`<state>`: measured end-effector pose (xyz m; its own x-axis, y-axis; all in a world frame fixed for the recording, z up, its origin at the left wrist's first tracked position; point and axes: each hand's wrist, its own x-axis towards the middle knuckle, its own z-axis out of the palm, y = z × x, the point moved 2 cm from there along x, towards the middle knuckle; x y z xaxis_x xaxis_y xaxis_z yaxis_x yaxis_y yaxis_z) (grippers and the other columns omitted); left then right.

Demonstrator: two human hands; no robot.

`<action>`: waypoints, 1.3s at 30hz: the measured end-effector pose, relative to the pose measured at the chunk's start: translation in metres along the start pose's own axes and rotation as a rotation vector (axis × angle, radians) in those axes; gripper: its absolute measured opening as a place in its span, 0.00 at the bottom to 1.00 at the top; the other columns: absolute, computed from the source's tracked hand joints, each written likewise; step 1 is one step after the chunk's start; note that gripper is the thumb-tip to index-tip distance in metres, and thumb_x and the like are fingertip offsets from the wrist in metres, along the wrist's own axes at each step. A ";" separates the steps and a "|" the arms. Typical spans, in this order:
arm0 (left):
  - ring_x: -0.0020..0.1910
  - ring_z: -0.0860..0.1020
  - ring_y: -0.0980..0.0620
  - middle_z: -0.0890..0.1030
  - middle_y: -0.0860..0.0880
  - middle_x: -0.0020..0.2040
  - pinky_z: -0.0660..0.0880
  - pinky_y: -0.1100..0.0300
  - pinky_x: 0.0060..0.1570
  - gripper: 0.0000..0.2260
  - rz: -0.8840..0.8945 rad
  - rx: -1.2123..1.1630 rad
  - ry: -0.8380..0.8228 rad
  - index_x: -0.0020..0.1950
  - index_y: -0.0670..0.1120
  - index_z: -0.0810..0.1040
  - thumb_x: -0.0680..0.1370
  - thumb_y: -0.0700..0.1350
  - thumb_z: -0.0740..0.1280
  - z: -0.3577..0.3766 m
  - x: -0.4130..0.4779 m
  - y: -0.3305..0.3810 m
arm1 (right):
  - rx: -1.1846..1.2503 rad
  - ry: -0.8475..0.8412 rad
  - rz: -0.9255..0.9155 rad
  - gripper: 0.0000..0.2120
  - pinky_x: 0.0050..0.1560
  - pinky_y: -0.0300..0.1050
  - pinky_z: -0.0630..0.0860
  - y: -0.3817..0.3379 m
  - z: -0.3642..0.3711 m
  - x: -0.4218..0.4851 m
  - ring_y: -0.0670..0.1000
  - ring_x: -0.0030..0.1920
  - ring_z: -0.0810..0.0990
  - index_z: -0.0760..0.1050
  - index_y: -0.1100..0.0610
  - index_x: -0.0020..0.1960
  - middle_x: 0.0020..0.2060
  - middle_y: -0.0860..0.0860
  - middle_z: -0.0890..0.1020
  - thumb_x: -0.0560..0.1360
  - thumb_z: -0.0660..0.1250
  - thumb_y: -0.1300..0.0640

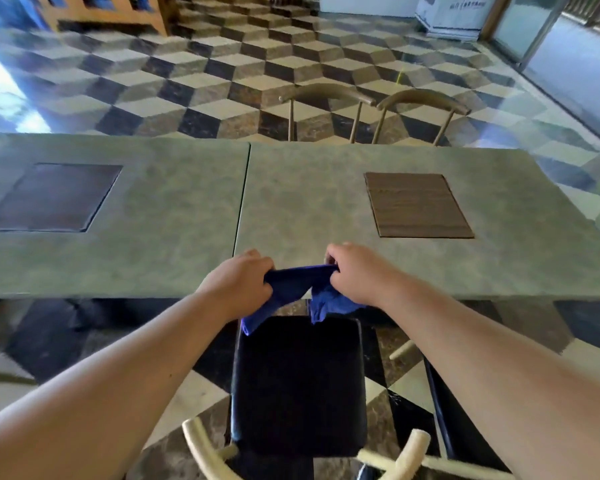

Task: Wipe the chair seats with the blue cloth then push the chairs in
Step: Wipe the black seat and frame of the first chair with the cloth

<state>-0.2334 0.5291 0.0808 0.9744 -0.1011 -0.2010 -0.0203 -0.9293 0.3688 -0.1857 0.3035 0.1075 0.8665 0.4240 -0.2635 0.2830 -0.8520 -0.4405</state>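
Both my hands hold the blue cloth [300,289] stretched between them, above the near edge of the table. My left hand [241,282] grips its left end and my right hand [352,273] pinches its right end; loose folds hang down on both sides. Directly below stands a chair with a black seat [298,382] and pale cream frame [205,448], pulled out from the table. A second black seat [454,414] shows at the right, partly hidden by my right forearm.
The grey-green table [174,216] has two dark inset squares [54,197] [418,206]. Two chairs [326,95] [423,98] with curved backs stand pushed in on the far side. Patterned tiled floor all around; glass doors [568,64] at the right.
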 end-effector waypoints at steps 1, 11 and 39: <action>0.45 0.76 0.46 0.78 0.51 0.51 0.72 0.53 0.40 0.08 -0.005 0.023 -0.024 0.50 0.54 0.77 0.75 0.44 0.63 0.006 -0.004 -0.006 | -0.011 -0.022 0.017 0.09 0.37 0.50 0.74 0.002 0.009 -0.003 0.51 0.40 0.77 0.72 0.48 0.46 0.41 0.49 0.79 0.74 0.62 0.62; 0.40 0.75 0.47 0.77 0.54 0.41 0.64 0.54 0.31 0.06 -0.161 0.082 -0.169 0.43 0.55 0.68 0.75 0.44 0.62 0.137 -0.019 -0.055 | -0.062 -0.230 0.046 0.13 0.46 0.54 0.79 0.064 0.140 0.012 0.54 0.44 0.78 0.76 0.49 0.48 0.46 0.50 0.78 0.74 0.55 0.62; 0.73 0.72 0.42 0.73 0.45 0.75 0.72 0.54 0.67 0.18 -0.522 -0.118 -0.500 0.75 0.43 0.74 0.86 0.43 0.59 0.414 0.063 -0.236 | -0.175 -0.491 -0.072 0.19 0.56 0.55 0.80 0.114 0.433 0.211 0.59 0.54 0.82 0.73 0.47 0.72 0.65 0.53 0.78 0.82 0.60 0.57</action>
<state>-0.2600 0.5953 -0.3951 0.6310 0.1684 -0.7573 0.4704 -0.8593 0.2009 -0.1485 0.4285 -0.3702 0.5599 0.5413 -0.6273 0.4354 -0.8363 -0.3331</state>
